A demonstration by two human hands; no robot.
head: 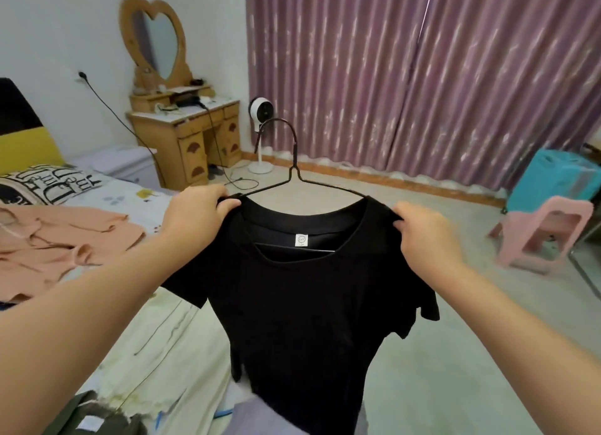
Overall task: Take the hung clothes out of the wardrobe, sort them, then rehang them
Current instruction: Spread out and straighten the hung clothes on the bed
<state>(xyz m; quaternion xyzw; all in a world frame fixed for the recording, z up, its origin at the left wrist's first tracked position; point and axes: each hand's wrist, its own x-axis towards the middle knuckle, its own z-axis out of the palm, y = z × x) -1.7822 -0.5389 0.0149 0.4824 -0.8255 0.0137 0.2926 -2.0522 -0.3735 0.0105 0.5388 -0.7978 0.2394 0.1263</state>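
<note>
Black tee (302,307) on wire hanger (294,161), held up in front of the person, above the bed edge and floor. Left hand (195,211) pinches the tee's left shoulder, thumb and fingers curled over the fabric at the hanger arm. Right hand (426,236) pinches the right shoulder likewise. Hanger hook upright, free of any rail. On the bed (136,200) to the left: pink top (61,239) lying flat, cream garment (162,343) nearer. Pink stool (546,236) on floor at right.

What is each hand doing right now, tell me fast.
Left hand: grips the black T-shirt shoulder on the hanger.
Right hand: pinches the other shoulder.
</note>
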